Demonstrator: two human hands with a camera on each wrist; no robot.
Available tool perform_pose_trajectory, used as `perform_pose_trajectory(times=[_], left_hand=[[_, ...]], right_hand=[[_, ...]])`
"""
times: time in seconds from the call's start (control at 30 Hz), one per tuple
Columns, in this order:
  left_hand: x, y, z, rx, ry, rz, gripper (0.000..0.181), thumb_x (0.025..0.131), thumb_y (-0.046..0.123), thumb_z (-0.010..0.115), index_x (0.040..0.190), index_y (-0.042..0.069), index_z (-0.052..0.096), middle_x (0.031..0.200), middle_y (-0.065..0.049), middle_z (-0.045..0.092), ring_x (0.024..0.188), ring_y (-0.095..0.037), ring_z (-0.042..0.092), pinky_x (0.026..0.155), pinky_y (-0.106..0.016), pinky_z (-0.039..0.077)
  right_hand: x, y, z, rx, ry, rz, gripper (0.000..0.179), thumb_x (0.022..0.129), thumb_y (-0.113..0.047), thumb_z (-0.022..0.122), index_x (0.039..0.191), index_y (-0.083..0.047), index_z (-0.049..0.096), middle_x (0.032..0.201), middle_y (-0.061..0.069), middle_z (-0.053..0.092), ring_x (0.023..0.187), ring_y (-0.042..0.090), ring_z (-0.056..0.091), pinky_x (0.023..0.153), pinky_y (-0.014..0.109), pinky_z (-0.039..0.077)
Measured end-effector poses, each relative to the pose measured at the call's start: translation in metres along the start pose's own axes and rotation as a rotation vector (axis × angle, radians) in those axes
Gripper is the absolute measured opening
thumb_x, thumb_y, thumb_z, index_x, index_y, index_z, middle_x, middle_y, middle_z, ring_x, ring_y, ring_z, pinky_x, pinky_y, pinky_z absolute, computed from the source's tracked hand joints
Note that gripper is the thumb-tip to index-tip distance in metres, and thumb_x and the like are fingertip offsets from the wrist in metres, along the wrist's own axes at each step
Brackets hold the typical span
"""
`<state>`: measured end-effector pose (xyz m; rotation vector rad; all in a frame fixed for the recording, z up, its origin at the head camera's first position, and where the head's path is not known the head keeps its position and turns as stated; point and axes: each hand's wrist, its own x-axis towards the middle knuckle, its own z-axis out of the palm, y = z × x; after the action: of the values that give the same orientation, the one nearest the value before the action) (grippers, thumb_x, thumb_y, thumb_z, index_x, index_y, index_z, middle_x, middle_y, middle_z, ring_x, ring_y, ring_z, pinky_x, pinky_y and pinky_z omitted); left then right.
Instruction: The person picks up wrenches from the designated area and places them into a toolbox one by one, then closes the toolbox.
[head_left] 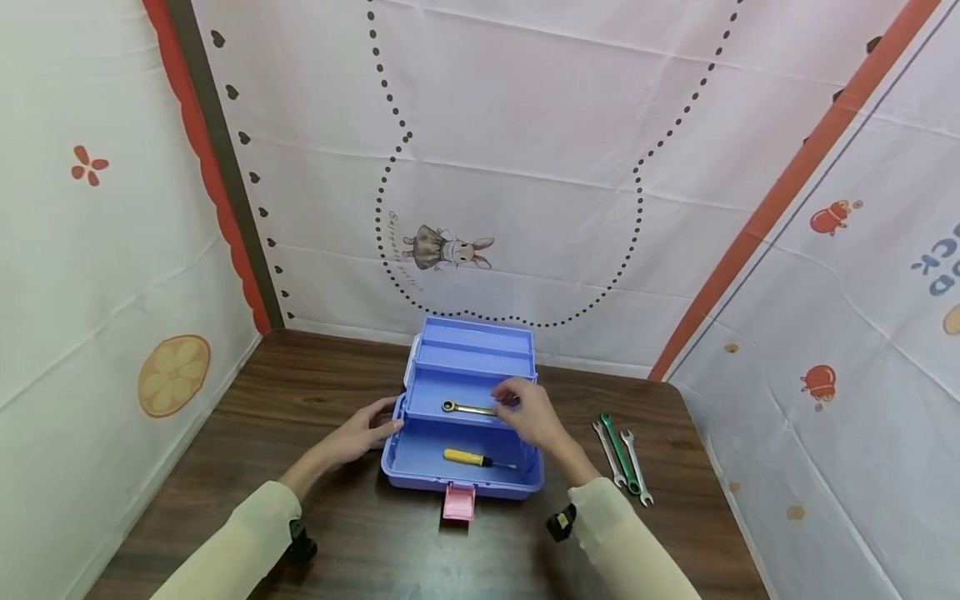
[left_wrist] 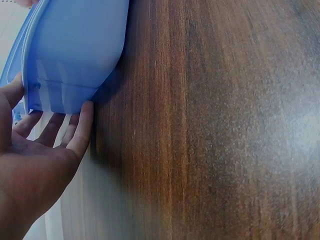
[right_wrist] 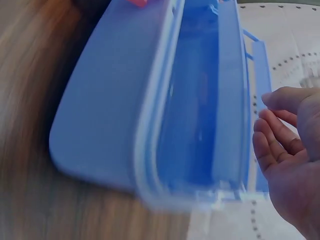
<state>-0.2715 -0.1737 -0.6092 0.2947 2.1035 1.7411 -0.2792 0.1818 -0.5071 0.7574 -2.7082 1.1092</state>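
A blue toolbox [head_left: 408, 481] stands unfolded, its tiers raised toward the back. My left hand [head_left: 367, 432] grips its left end, thumb at the rim; in the left wrist view the fingers [left_wrist: 86, 120] press against the outer wall. A gold-coloured ratchet wrench [head_left: 468, 408] lies in the middle tray [head_left: 431, 387], ring end to the left. Over that wrench's right end hovers my right hand [head_left: 528, 412], fingers loosely bent. In the right wrist view, nothing shows between the thumb and fingers [right_wrist: 272, 137]. A yellow-handled screwdriver [head_left: 465, 457] rests in the bottom compartment.
Right of the toolbox, a green wrench [head_left: 621, 454] lies between two silver wrenches [head_left: 609, 454] on the brown wooden table [head_left: 337, 508]. A pink latch [head_left: 459, 502] hangs from the toolbox front. Printed white cloth [head_left: 517, 167] walls the table's back and sides.
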Motion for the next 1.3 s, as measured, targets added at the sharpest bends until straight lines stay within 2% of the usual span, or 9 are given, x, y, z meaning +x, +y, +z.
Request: perform_pose_trajectory(times=[0.23, 0.37, 0.5, 0.67, 0.87, 1.03, 1.3], left_hand=[[-0.001, 0.001, 0.0, 0.014, 0.024, -0.025, 0.075, 0.107, 0.041, 0.065, 0.166, 0.01, 0.031, 0.166, -0.025, 0.035, 0.146, -0.045, 0.045, 0.106, -0.049, 0.056], [-0.003, 0.002, -0.001, 0.03, 0.024, -0.019, 0.076, 0.107, 0.044, 0.064, 0.165, 0.009, 0.031, 0.165, -0.026, 0.036, 0.146, -0.045, 0.045, 0.105, -0.048, 0.056], [-0.004, 0.001, -0.002, 0.034, 0.022, 0.0, 0.077, 0.106, 0.045, 0.065, 0.165, 0.008, 0.03, 0.166, -0.026, 0.034, 0.147, -0.046, 0.044, 0.105, -0.048, 0.056], [-0.004, 0.0, -0.002, 0.006, -0.01, 0.031, 0.075, 0.108, 0.041, 0.064, 0.166, 0.008, 0.029, 0.166, -0.025, 0.035, 0.148, -0.045, 0.043, 0.107, -0.047, 0.055], [-0.003, 0.0, -0.002, 0.002, -0.02, 0.046, 0.069, 0.111, 0.031, 0.061, 0.166, 0.006, 0.028, 0.166, -0.027, 0.034, 0.148, -0.046, 0.042, 0.106, -0.047, 0.056], [-0.004, 0.001, -0.002, 0.009, -0.022, 0.046, 0.068, 0.111, 0.03, 0.059, 0.166, 0.005, 0.028, 0.166, -0.028, 0.033, 0.148, -0.047, 0.042, 0.107, -0.047, 0.055], [-0.005, 0.002, -0.001, -0.003, -0.012, 0.052, 0.07, 0.11, 0.032, 0.061, 0.166, 0.004, 0.028, 0.164, -0.03, 0.034, 0.147, -0.047, 0.043, 0.106, -0.047, 0.056]], right_hand=[[-0.03, 0.024, -0.045, -0.01, 0.12, 0.045, 0.019, 0.088, 0.005, 0.08, 0.106, 0.004, 0.073, 0.096, 0.012, 0.072, 0.086, 0.024, 0.071, 0.077, 0.036, 0.063], [-0.054, 0.048, -0.061, -0.041, 0.177, 0.135, 0.021, 0.089, 0.003, 0.081, 0.109, 0.004, 0.073, 0.097, 0.013, 0.073, 0.088, 0.026, 0.07, 0.076, 0.032, 0.06], [-0.077, 0.072, -0.071, -0.088, 0.174, 0.236, 0.022, 0.092, 0.0, 0.08, 0.113, 0.003, 0.073, 0.101, 0.013, 0.073, 0.093, 0.03, 0.069, 0.078, 0.035, 0.06], [-0.103, 0.093, -0.076, -0.132, 0.153, 0.315, 0.025, 0.094, -0.003, 0.079, 0.116, 0.005, 0.072, 0.105, 0.017, 0.072, 0.098, 0.035, 0.07, 0.085, 0.048, 0.061], [-0.124, 0.112, -0.077, -0.141, 0.133, 0.418, 0.032, 0.097, -0.005, 0.076, 0.125, 0.007, 0.069, 0.113, 0.022, 0.072, 0.103, 0.036, 0.07, 0.088, 0.048, 0.06], [-0.132, 0.119, -0.073, -0.143, 0.135, 0.452, 0.035, 0.095, -0.004, 0.078, 0.126, 0.009, 0.068, 0.11, 0.023, 0.073, 0.101, 0.037, 0.072, 0.087, 0.052, 0.061], [-0.136, 0.133, -0.064, -0.217, 0.128, 0.459, 0.032, 0.091, -0.006, 0.082, 0.118, 0.008, 0.072, 0.1, 0.014, 0.074, 0.095, 0.031, 0.071, 0.082, 0.047, 0.061]])
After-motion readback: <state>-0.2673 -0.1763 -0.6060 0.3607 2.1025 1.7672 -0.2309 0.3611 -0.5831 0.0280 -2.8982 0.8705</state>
